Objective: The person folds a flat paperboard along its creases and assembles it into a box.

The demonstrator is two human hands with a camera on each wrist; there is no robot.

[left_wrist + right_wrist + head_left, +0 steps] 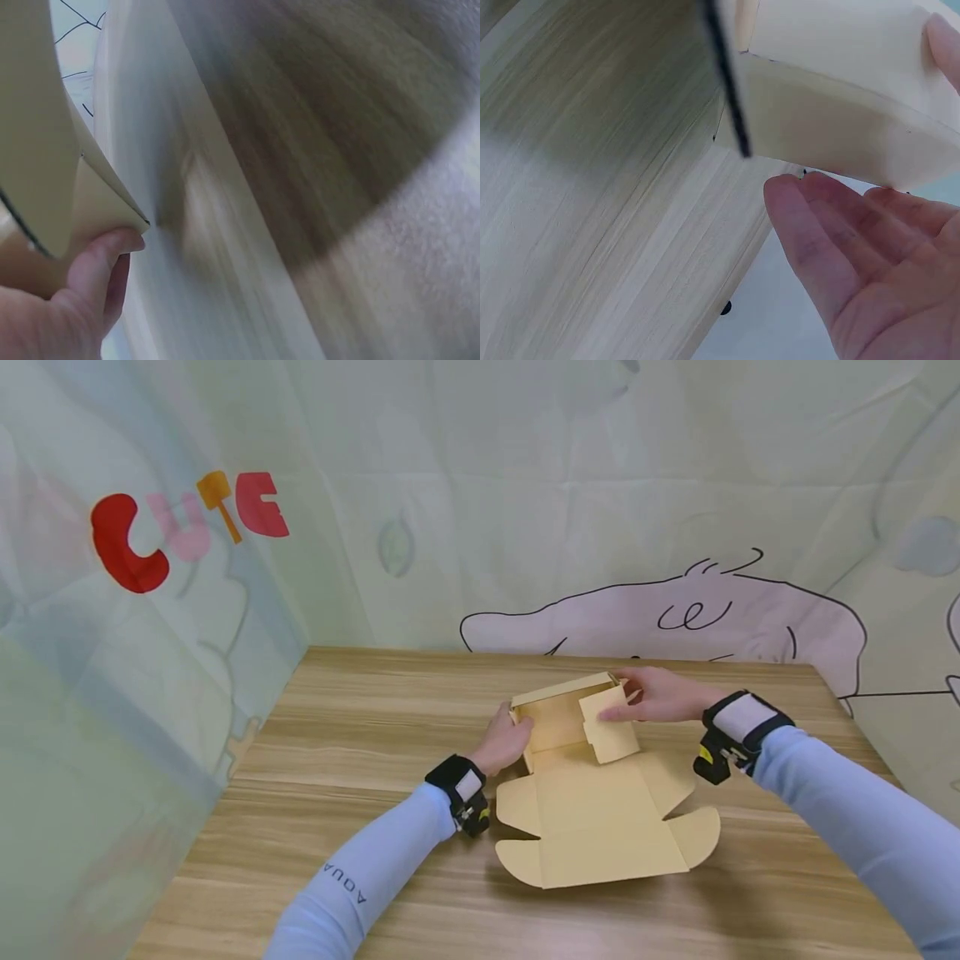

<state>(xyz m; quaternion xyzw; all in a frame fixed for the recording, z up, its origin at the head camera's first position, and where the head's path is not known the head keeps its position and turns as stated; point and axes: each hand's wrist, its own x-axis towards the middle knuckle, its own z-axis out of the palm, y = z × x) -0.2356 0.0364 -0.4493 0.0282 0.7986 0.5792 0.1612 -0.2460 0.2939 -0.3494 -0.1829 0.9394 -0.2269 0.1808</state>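
A tan cardboard box [592, 822], partly folded, lies on the wooden table with its back wall raised and its lid panel spread toward me. My left hand [501, 743] grips the left end of the raised part, thumb on the inner side. In the left wrist view, that thumb lies along the card near a folded corner. At the right end, my right hand [663, 695] has its thumb against a side flap [615, 739] that slants inward. Its other fingers [810, 240] reach behind the box, their tips right at its edge in the right wrist view.
The wooden table [360, 718] extends on both sides of the box. Behind it hangs a pale printed cloth [525, 527] with a line-drawn figure, and more cloth with coloured letters covers the left side. Rounded tabs [697, 837] stick out from the lid panel's near corners.
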